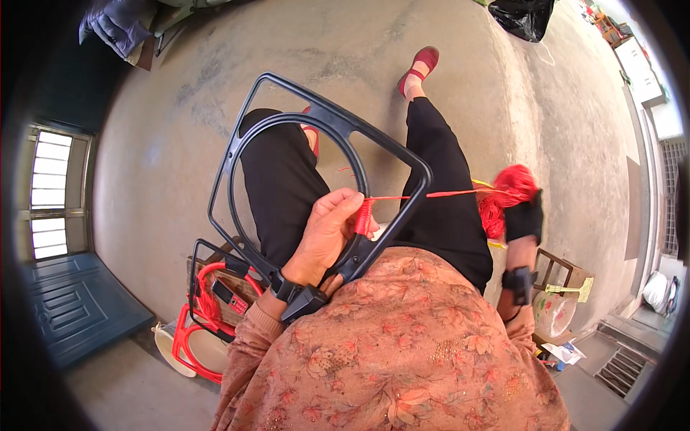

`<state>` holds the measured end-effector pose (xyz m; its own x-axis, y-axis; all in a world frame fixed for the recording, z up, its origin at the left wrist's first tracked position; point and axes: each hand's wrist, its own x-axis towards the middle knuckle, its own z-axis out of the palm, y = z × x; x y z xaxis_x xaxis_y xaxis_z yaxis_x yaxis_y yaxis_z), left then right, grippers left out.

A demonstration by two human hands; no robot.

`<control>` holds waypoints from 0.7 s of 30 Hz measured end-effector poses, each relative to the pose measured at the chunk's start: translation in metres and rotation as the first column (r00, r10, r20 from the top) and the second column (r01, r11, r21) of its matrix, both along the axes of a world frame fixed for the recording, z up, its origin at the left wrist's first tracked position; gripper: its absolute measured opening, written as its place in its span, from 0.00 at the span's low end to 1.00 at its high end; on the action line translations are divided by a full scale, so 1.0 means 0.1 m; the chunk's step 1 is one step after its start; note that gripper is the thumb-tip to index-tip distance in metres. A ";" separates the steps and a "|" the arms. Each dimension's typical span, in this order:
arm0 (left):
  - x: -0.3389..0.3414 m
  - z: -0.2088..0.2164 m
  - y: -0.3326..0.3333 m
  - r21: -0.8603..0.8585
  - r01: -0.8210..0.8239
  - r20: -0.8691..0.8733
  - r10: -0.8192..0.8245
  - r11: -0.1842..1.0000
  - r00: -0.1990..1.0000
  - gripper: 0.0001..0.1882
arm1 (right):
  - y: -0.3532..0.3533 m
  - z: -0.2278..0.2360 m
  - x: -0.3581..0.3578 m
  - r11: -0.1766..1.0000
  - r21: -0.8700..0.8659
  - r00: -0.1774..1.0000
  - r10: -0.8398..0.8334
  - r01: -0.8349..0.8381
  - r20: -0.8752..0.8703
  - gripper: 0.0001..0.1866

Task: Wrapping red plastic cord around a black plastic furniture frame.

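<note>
l hand (327, 233) clamped on black frame (316, 172) at wrapped spot, steadying it on lap. r hand (519, 208) out to the side, closed round red cord ball (514, 183); cord (431, 195) taut btwn frame & ball, prob for tight wrap. finished red frames (205, 316) by l knee.

Red-wrapped frames (205, 316) at seven o'clock, black bag (523, 16) at one, blue door (68, 305) at eight.

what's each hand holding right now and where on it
The left hand grips the black plastic frame at its near corner, over the red cord wrapping. The right hand holds the red cord bundle, its grip mostly hidden.
</note>
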<state>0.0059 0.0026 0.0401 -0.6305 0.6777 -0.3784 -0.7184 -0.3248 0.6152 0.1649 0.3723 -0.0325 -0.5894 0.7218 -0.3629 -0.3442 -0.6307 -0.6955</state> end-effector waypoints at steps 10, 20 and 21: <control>0.02 0.04 0.04 -0.042 0.040 0.004 -0.040 0.998 0.999 0.11 | -0.45 0.40 -0.59 0.445 0.715 0.768 -0.089 -0.539 0.635 0.15; 0.06 -0.04 0.08 -0.041 0.209 0.030 -0.208 0.977 0.978 0.16 | -1.77 0.79 -1.45 0.533 0.455 0.700 0.541 -0.714 0.466 0.22; 0.06 -0.06 0.07 -0.040 0.204 0.030 -0.203 0.978 0.979 0.16 | -1.82 0.82 -1.45 0.542 0.384 0.663 0.645 -0.748 0.381 0.24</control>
